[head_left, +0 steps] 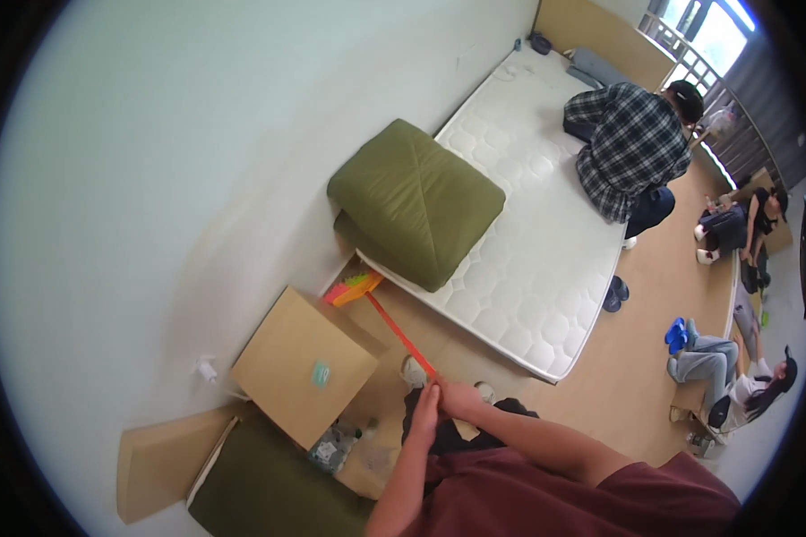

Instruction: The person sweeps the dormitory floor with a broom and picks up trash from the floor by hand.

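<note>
Both hands are on the broom [402, 336]: left hand [427, 405] and right hand [459, 400] side by side, fingers wrapped round its red handle, and there's the bristle end [356, 288], down between cabinet [300, 367] and mattress [533, 295], near the wall [179, 179]!

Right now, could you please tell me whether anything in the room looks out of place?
Slightly: clear plastic clutter sits loosely beside the wooden cabinet, looking like unsorted rubbish. The broom looks normal, and I see no obvious spill or damage.
</note>
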The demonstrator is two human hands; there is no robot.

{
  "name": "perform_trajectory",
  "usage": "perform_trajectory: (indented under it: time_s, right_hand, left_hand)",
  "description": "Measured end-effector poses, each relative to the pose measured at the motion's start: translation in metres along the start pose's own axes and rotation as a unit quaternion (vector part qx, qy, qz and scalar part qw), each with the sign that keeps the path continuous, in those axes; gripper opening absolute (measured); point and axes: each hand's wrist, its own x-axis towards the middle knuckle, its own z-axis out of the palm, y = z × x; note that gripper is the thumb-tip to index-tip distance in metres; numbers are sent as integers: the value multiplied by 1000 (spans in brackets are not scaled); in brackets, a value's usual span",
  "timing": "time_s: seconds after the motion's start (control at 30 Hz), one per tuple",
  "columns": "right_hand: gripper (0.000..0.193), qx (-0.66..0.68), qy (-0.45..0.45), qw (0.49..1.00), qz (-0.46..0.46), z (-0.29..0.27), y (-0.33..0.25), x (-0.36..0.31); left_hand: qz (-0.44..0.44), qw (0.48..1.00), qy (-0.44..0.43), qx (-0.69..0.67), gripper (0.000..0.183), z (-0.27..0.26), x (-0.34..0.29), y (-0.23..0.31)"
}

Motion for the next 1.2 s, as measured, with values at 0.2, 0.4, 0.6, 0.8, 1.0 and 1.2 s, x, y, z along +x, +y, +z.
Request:
perform_trajectory:
  time_s: [0.2, 0.4, 0.6, 0.8, 1.0, 1.2]
  right_hand:
    - [33, -26, 20, 998, 52, -47, -69, 51]
    - [20, -22, 53, 997, 54, -9, -62, 64]
    - [20, 125, 129, 967, 179, 8, 20, -20]
    - [18, 192, 171, 934, 248, 61, 100, -144]
    - [15, 259, 194, 893, 313, 143, 171, -307]
    - [18, 312, 293, 746, 510, 285, 227, -455]
  left_hand:
    - [-86, 996, -7, -4, 35, -45, 86, 57]
    - [-124, 986, 11, 110, 26, -59, 115, 67]
    - [-260, 881, -59, 390, 32, 29, 87, 5]
    - [-331, 736, -218, 550, 33, 80, 41, -109]
    - [-358, 617, -298, 635, 34, 143, -87, -241]
    - [-401, 538, -386, 633, 26, 152, -216, -429]
